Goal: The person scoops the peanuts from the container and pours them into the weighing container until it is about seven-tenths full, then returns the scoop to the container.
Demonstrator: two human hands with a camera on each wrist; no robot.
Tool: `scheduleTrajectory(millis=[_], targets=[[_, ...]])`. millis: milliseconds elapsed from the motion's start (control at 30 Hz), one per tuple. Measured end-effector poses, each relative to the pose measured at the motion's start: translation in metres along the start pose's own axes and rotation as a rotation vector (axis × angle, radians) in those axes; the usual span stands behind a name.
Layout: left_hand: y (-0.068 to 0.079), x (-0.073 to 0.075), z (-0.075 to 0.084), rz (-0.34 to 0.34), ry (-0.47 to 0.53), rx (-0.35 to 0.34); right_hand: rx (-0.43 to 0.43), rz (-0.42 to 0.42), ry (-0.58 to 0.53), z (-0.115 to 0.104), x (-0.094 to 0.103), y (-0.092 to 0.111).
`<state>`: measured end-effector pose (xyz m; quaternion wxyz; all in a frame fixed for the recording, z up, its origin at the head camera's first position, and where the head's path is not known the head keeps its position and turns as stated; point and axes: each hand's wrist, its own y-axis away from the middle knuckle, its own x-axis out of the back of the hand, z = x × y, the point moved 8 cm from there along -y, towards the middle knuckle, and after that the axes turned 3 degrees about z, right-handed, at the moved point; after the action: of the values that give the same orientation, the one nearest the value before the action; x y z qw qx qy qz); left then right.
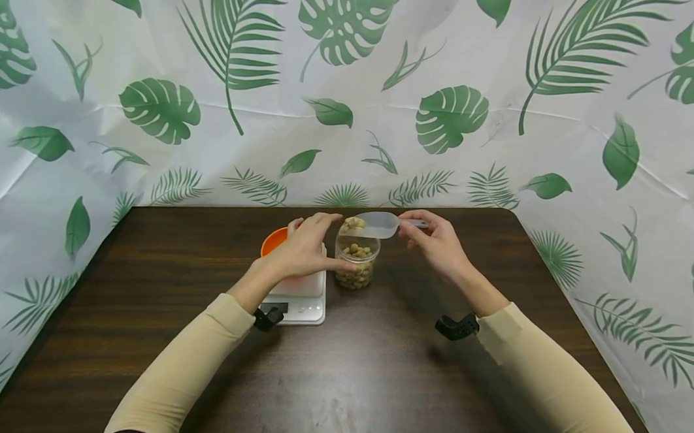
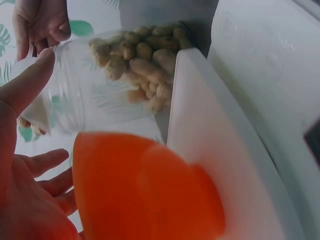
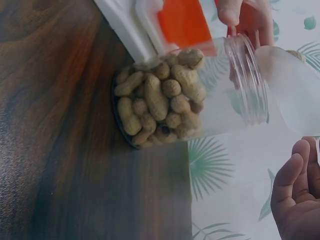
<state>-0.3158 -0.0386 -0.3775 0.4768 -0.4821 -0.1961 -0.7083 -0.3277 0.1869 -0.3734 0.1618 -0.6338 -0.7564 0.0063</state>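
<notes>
A clear jar [image 1: 348, 248] stands on the table, its lower part filled with peanuts in their shells [image 3: 155, 97]. Over its mouth is a translucent white scoop [image 1: 382, 225] with a few peanuts [image 1: 352, 224] at its front. My right hand [image 1: 436, 244] pinches the scoop's handle between thumb and fingers. On the jar's other side, my left hand [image 1: 304, 248] is spread beside the rim, thumb stretched across the front and fingers reaching behind. Below that hand sits an orange bowl [image 2: 135, 185], partly hidden by it in the head view.
The bowl stands on a white kitchen scale [image 1: 307, 311], close to the jar's left side. Dark wood table [image 1: 344, 386] extends in front. Behind and at the sides hangs a white sheet [image 1: 384, 179] with green leaf prints.
</notes>
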Motion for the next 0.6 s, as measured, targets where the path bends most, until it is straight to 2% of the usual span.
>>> scheduleTrajectory(millis=[267,400,600], targets=[[0.012,0.016,-0.011,0.029,0.003,0.017,0.015,-0.014,0.008,-0.009,-0.005,-0.002],[0.017,0.02,-0.02,0.047,0.002,0.035,0.003,-0.03,0.011,-0.016,-0.01,-0.002],[0.026,0.025,-0.032,0.074,0.018,0.046,-0.016,-0.039,0.014,-0.015,-0.017,-0.005]])
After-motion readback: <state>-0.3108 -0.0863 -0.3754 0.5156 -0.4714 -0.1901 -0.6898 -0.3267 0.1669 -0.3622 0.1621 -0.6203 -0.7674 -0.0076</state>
